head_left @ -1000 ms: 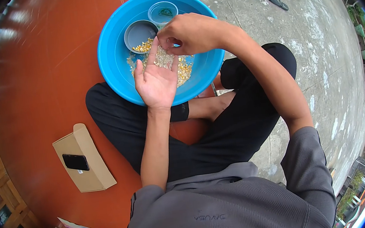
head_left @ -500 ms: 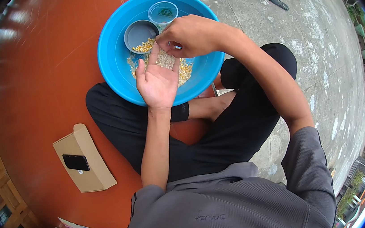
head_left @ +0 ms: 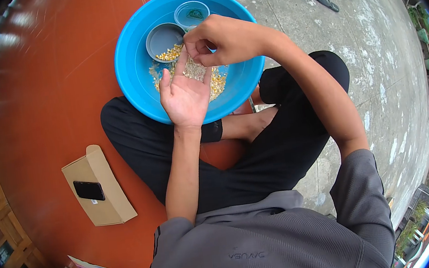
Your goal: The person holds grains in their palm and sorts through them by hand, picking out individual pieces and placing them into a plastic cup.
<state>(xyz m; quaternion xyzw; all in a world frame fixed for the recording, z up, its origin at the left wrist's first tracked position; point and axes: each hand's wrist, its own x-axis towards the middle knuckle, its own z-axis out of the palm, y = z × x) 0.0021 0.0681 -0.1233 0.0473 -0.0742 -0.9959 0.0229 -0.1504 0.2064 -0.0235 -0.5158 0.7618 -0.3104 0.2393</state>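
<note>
The left arm reaches nearly straight ahead, its hand turned palm up, thumb standing out to the side and fingers spread. From the other side the right arm bends sharply at the elbow, its forearm angling inward. The right hand hangs over the left fingertips, back of the hand uppermost, fingers curled towards the thumb — whether the tips meet, I can't make out from here.

Nothing reads for certain: dark lettering on the grey shirt (upside down in this view) is unclear, and green print on the clear tub is too small.
</note>
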